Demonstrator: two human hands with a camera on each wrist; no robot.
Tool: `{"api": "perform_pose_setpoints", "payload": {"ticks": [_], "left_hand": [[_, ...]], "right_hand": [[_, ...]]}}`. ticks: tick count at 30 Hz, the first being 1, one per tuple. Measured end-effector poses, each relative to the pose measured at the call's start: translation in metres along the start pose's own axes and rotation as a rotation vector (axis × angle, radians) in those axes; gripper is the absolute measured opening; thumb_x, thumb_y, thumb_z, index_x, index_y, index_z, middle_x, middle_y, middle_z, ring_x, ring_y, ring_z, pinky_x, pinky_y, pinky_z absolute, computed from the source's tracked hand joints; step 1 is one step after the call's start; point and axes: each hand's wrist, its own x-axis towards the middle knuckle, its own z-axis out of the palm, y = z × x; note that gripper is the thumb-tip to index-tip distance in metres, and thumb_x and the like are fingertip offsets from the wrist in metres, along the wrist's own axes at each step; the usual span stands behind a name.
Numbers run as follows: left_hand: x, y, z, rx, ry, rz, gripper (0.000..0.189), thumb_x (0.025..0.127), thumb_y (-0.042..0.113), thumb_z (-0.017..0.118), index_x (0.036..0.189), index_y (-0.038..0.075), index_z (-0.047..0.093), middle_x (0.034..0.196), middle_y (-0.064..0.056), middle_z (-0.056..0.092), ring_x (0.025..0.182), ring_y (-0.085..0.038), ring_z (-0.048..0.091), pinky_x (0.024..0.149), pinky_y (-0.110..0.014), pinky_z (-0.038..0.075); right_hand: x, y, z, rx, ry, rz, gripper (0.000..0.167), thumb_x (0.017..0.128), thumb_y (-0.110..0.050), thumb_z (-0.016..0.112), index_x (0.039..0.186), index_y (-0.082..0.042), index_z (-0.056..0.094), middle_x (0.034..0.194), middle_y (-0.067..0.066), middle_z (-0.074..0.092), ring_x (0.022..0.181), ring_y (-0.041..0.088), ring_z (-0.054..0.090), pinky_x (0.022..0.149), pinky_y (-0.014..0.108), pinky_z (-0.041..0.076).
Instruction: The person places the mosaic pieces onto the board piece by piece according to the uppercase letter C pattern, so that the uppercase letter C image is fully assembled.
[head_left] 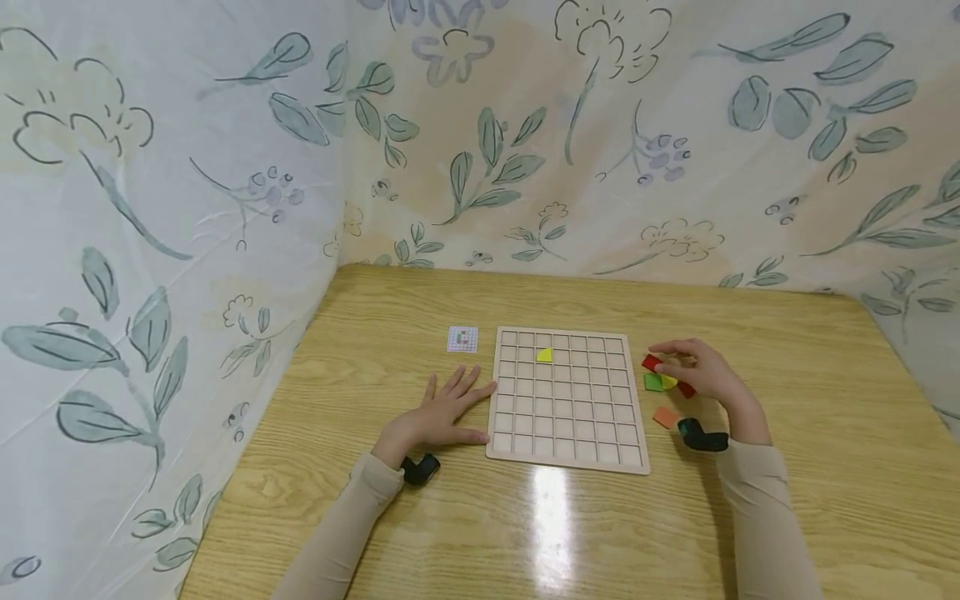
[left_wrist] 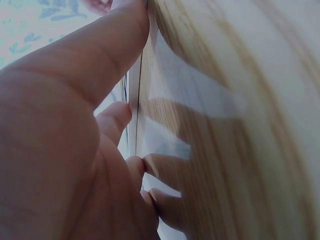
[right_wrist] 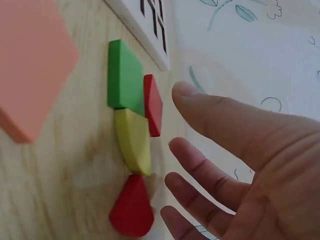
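A pale wooden grid board (head_left: 567, 417) lies on the table with a yellow quarter-round piece (head_left: 545, 355) in one upper cell. My left hand (head_left: 437, 415) rests spread beside the board, thumb and a finger touching its left edge. Over the loose pieces right of the board hovers my right hand (head_left: 705, 377), fingers apart and holding nothing. Beneath it, the right wrist view shows a green square block (right_wrist: 126, 77), a red block (right_wrist: 153, 106), a yellow curved block (right_wrist: 133, 142) and a second red block with a rounded end (right_wrist: 132, 210). An orange block (right_wrist: 35, 65) lies nearer the wrist.
A small card (head_left: 462, 339) printed with a grid and a coloured pattern lies left of the board's top corner. The wood-grain table (head_left: 420, 550) meets floral cloth (head_left: 480, 167) at the back and left. Each wrist carries a black camera mount (head_left: 703, 436).
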Motion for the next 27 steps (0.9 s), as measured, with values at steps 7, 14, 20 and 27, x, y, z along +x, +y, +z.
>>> {"api": "perform_pose_setpoints", "payload": {"ticks": [7,14,20,27], "left_hand": [[-0.0006,-0.0006,0.0003,-0.002,0.001,-0.002,0.08,0.087,0.052,0.056,0.15,0.027,0.014,0.156,-0.006,-0.006,0.142,-0.027,-0.012,0.105,-0.06,-0.017],[0.0004,-0.003,0.0023,0.008,0.005,0.001,0.08,0.087,0.053,0.055,0.15,0.028,0.013,0.156,-0.006,-0.006,0.142,-0.027,-0.012,0.105,-0.061,-0.016],[-0.0003,-0.0027,0.0027,0.002,0.007,0.009,0.08,0.087,0.052,0.056,0.15,0.027,0.014,0.156,-0.007,-0.006,0.142,-0.027,-0.012,0.104,-0.061,-0.017],[-0.0007,-0.0034,0.0031,-0.006,0.009,0.007,0.08,0.087,0.052,0.056,0.15,0.027,0.015,0.156,-0.007,-0.006,0.142,-0.028,-0.014,0.104,-0.061,-0.017]], "right_hand": [[0.0016,0.0056,0.0021,0.006,0.001,0.009,0.041,0.092,-0.022,0.06,0.124,0.003,0.055,0.129,0.029,0.047,0.12,0.048,0.039,0.096,0.062,0.031],[0.0012,0.0084,0.0036,0.017,0.024,0.062,0.043,0.09,-0.026,0.062,0.123,0.001,0.056,0.13,0.028,0.048,0.12,0.045,0.04,0.096,0.06,0.033],[0.0014,0.0087,0.0045,-0.01,0.034,0.065,0.044,0.089,-0.027,0.063,0.122,0.001,0.057,0.129,0.028,0.048,0.118,0.044,0.04,0.095,0.06,0.032],[0.0037,0.0089,0.0072,-0.032,0.053,0.062,0.043,0.089,-0.028,0.064,0.12,0.001,0.058,0.125,0.028,0.05,0.115,0.042,0.043,0.093,0.058,0.034]]}}
